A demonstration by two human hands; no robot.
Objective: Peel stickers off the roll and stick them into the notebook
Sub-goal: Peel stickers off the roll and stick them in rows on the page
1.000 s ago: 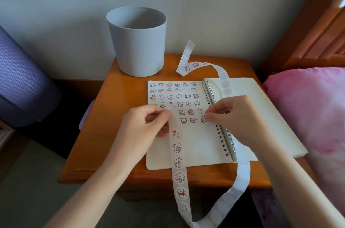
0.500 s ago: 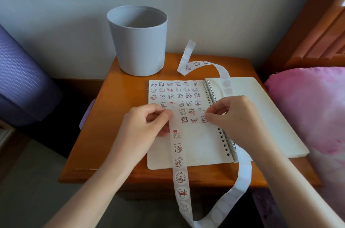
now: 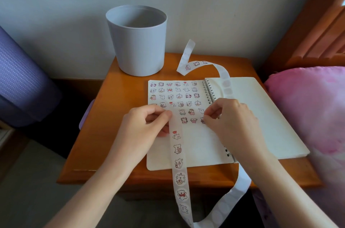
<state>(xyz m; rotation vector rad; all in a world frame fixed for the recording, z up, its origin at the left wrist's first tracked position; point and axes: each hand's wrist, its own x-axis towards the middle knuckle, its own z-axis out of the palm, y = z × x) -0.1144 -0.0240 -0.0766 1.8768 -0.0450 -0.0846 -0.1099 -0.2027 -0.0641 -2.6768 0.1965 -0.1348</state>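
An open spiral notebook (image 3: pixel 196 141) lies on the wooden nightstand; its left page carries several rows of small bear stickers. A long white sticker strip (image 3: pixel 179 168) runs from my left hand down over the page and off the table's front edge, then loops back up under my right arm and across the right page to a curled end near the wall. My left hand (image 3: pixel 145 126) pinches the top of the strip above a heart-balloon sticker. My right hand (image 3: pixel 229 121) has its fingertips pinched at the lowest sticker row, near the spiral; whether a sticker is under them is hidden.
A grey plastic bin (image 3: pixel 137 41) stands at the back left of the nightstand (image 3: pixel 104 134). A pink pillow (image 3: pixel 313 115) and wooden bed frame (image 3: pixel 317 31) lie to the right. A purple rolled mat (image 3: pixel 20 82) leans at the left. The wall is close behind.
Both hands stay in almost the same place. The right fingertips have shifted slightly on the lowest sticker row. The strip has not visibly moved.
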